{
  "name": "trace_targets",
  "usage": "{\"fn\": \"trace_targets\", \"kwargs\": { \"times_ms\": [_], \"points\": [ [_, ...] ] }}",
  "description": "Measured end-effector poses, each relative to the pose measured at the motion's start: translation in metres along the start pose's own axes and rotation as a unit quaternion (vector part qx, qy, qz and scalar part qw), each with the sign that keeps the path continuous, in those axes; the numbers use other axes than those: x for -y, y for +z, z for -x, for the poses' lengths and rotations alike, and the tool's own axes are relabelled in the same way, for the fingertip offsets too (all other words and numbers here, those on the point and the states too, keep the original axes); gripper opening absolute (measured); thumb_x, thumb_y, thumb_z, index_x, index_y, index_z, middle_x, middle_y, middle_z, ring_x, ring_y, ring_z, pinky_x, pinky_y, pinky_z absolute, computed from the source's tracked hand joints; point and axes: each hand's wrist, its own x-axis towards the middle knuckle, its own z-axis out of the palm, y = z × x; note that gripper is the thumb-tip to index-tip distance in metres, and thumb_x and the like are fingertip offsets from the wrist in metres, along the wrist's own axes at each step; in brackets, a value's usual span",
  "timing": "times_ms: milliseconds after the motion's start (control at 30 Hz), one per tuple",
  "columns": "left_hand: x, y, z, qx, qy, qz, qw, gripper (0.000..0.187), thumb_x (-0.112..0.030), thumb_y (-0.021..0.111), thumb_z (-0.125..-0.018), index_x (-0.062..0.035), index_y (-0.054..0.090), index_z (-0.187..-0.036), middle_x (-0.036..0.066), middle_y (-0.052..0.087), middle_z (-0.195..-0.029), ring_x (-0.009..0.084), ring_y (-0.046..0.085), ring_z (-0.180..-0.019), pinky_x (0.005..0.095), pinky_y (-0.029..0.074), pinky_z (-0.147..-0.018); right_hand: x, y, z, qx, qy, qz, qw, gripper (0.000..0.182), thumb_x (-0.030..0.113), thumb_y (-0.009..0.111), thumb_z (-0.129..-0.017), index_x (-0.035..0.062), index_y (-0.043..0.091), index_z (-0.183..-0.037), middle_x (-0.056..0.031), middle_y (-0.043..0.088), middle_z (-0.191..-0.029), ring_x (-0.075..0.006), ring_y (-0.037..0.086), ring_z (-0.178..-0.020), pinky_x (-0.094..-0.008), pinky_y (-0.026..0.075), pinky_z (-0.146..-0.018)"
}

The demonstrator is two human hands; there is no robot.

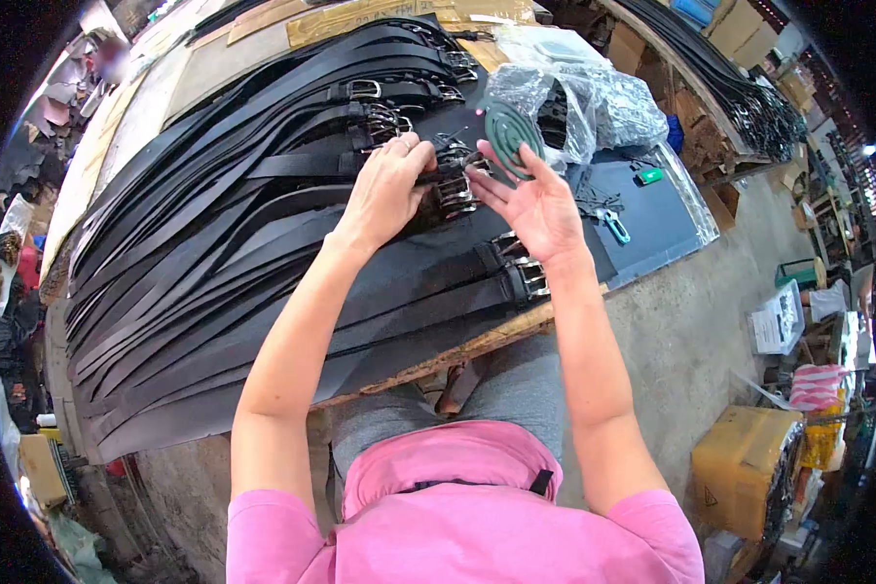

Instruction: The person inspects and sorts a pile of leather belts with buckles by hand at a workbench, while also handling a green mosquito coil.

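Note:
Many black belts with silver buckles lie in rows across the table. My left hand (391, 187) is closed at the buckle end of a black belt (307, 165), its fingertips bent down among the buckles (455, 195). Facing it, my right hand (538, 206) is turned palm up. A dark green spiral, which looks like a mosquito coil (512, 134), sits between its thumb and fingers. Those fingertips reach to the small dark belt part beside the buckles. What exactly is pinched between the two hands is partly hidden.
Clear plastic wrapping (618, 109) lies behind my right hand. A green lighter (649, 176) and a light-blue tool (616, 227) rest on the table's right side. More belts (740, 107) hang over a second table. A cardboard box (747, 467) stands on the floor.

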Motion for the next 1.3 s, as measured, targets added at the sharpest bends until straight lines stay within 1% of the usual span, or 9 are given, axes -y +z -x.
{"fn": "trace_targets", "kwargs": {
  "times_ms": [333,433,533,567,800,1000,1067,1133,1300],
  "points": [
    [-0.031,-0.029,0.028,-0.098,0.028,-0.006,0.995,0.044,0.014,0.061,-0.068,-0.0053,0.055,-0.107,0.014,0.058,-0.117,0.0360,0.064,-0.099,0.0419,0.052,-0.083,0.048,0.023,0.016,0.118,0.047,-0.009,0.992,0.030,0.027,0.057,-0.098,0.0007,0.066,-0.110,-0.0169,0.069,-0.109,-0.0382,0.065,-0.101,-0.0509,0.049,-0.097],
    [-0.015,-0.056,0.057,-0.075,-0.072,-0.006,0.995,0.066,0.019,0.052,-0.066,-0.0082,0.051,-0.126,0.018,0.062,-0.115,0.0360,0.063,-0.109,0.0426,0.051,-0.093,0.069,0.030,0.027,0.189,0.022,-0.056,0.980,0.026,0.025,0.058,-0.098,0.0015,0.065,-0.105,-0.0116,0.064,-0.099,-0.0317,0.060,-0.097,-0.0478,0.046,-0.098],
    [0.053,-0.123,0.119,-0.058,-0.140,-0.140,0.979,0.056,0.019,0.048,-0.068,-0.0029,0.062,-0.117,0.017,0.065,-0.118,0.0310,0.062,-0.116,0.0374,0.047,-0.101,0.103,0.020,0.039,0.189,-0.006,-0.069,0.980,0.021,0.024,0.059,-0.098,0.0027,0.063,-0.096,-0.0063,0.051,-0.089,-0.0223,0.048,-0.087,-0.0424,0.041,-0.099],
    [0.064,-0.150,0.142,-0.090,-0.173,-0.187,0.963,0.041,0.014,0.046,-0.077,-0.0025,0.066,-0.110,0.018,0.067,-0.112,0.0330,0.064,-0.108,0.0402,0.050,-0.094,0.112,0.013,0.044,0.158,-0.028,-0.058,0.985,0.021,0.023,0.058,-0.099,0.0030,0.061,-0.094,-0.0058,0.049,-0.088,-0.0214,0.045,-0.085,-0.0416,0.041,-0.098],
    [0.183,-0.382,0.368,-0.112,-0.328,-0.460,0.818,0.047,0.013,0.049,-0.070,-0.0083,0.065,-0.109,0.017,0.067,-0.104,0.0352,0.061,-0.106,0.0420,0.046,-0.093,0.132,-0.041,0.063,0.073,-0.026,-0.017,0.997,0.020,0.022,0.053,-0.103,0.0043,0.053,-0.093,-0.0029,0.041,-0.084,-0.0171,0.042,-0.078,-0.0385,0.041,-0.092],
    [0.202,-0.533,0.466,-0.075,-0.573,-0.544,0.608,0.041,-0.010,0.043,-0.091,-0.0263,0.058,-0.127,0.017,0.068,-0.113,0.0386,0.065,-0.105,0.0487,0.050,-0.084,0.087,-0.028,0.060,0.090,0.018,0.013,0.996,0.022,0.024,0.053,-0.103,0.0045,0.054,-0.094,-0.0030,0.041,-0.083,-0.0173,0.043,-0.077,-0.0396,0.044,-0.093],
    [0.250,-0.596,0.534,-0.097,-0.488,-0.550,0.671,0.048,-0.015,0.053,-0.091,-0.0326,0.055,-0.135,0.016,0.068,-0.117,0.0379,0.065,-0.106,0.0458,0.051,-0.087,0.074,-0.018,0.061,0.067,0.013,0.021,0.997,0.023,0.025,0.052,-0.103,0.0037,0.055,-0.096,-0.0042,0.043,-0.083,-0.0183,0.044,-0.078,-0.0390,0.046,-0.091],
    [0.257,-0.622,0.552,-0.066,-0.472,-0.534,0.698,0.051,-0.012,0.062,-0.088,-0.0243,0.056,-0.137,0.015,0.066,-0.122,0.0336,0.063,-0.111,0.0405,0.049,-0.091,0.064,-0.010,0.061,0.077,0.036,0.020,0.996,0.024,0.026,0.050,-0.104,0.0028,0.055,-0.098,-0.0051,0.045,-0.083,-0.0192,0.044,-0.078,-0.0392,0.046,-0.091],
    [0.292,-0.625,0.610,-0.099,-0.394,-0.535,0.740,0.050,-0.004,0.055,-0.090,-0.0118,0.053,-0.139,0.019,0.059,-0.132,0.0341,0.058,-0.120,0.0391,0.044,-0.100,0.047,-0.006,0.065,0.085,0.021,0.080,0.993,0.026,0.027,0.048,-0.104,0.0017,0.055,-0.103,-0.0053,0.044,-0.082,-0.0198,0.045,-0.079,-0.0410,0.046,-0.094]
  ]
}}
